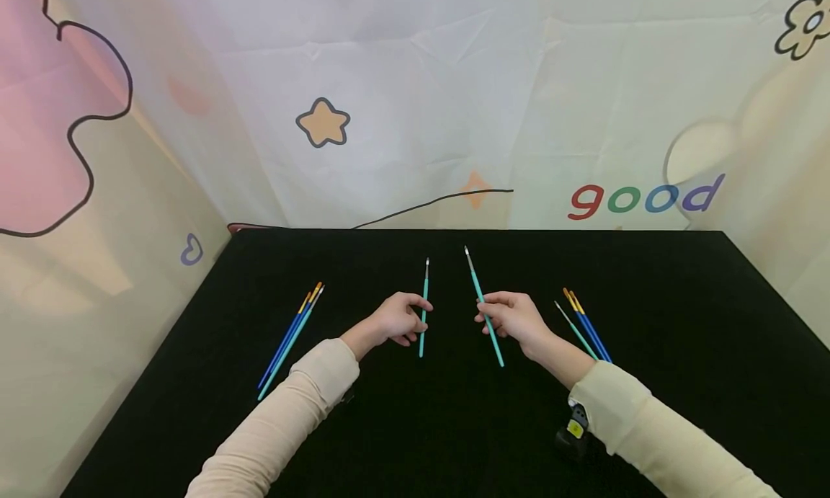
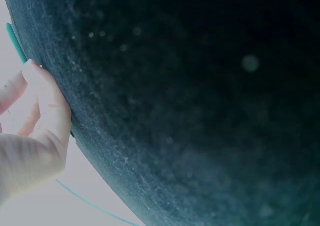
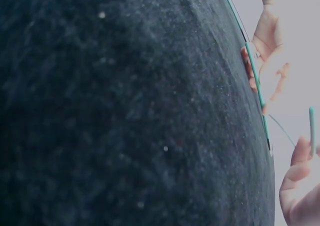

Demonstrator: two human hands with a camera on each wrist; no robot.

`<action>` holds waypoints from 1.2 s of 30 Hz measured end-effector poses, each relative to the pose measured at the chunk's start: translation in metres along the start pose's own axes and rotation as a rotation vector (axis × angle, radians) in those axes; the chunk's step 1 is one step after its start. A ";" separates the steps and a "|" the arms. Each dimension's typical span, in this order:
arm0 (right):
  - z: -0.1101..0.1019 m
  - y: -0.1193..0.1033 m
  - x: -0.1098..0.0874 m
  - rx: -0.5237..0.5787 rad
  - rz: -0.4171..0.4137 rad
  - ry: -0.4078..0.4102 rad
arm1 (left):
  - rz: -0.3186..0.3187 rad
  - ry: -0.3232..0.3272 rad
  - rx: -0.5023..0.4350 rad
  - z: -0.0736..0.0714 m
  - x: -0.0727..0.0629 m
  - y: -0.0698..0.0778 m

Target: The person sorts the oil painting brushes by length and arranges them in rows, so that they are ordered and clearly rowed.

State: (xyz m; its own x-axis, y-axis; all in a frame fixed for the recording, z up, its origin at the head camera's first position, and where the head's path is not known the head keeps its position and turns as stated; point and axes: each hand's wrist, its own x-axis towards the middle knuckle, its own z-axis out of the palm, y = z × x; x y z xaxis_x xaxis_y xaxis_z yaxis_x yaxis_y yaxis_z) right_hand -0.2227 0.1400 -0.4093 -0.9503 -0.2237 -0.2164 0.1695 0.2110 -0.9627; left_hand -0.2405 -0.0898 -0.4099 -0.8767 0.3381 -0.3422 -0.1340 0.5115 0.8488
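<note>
In the head view, my left hand [image 1: 400,318] reaches in from the left to a slim teal paintbrush [image 1: 425,290]. Finger and thumb lie at its handle, the brush tip pointing away from me. My right hand [image 1: 512,318] pinches another teal paintbrush [image 1: 494,339] between thumb and fingers, tilted with its tip to the far left. In the left wrist view, the left hand [image 2: 47,111] is at the edge beside a teal brush end [image 2: 16,43]. The right wrist view shows both hands, the right hand [image 3: 302,193] partly cut off and its brush end [image 3: 312,128] upright.
Blue paintbrushes [image 1: 282,345] and a teal one [image 1: 290,343] lie together at the left of the black tabletop [image 1: 415,426]. Another group, blue brushes [image 1: 591,330] beside a teal one [image 1: 577,332], lies partly behind my right forearm. A printed cloth [image 1: 415,109] hangs behind.
</note>
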 end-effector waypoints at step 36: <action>0.037 0.001 0.024 0.044 0.046 0.012 | 0.015 0.012 0.030 0.000 0.002 -0.001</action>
State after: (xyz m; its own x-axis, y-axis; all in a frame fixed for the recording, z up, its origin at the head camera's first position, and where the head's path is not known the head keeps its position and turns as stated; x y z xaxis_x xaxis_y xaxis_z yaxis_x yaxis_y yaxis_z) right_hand -0.2357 0.0992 -0.4217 -0.9444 -0.2028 -0.2588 0.2240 0.1791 -0.9580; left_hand -0.2424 -0.0898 -0.4118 -0.8842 0.3363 -0.3242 -0.1069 0.5299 0.8413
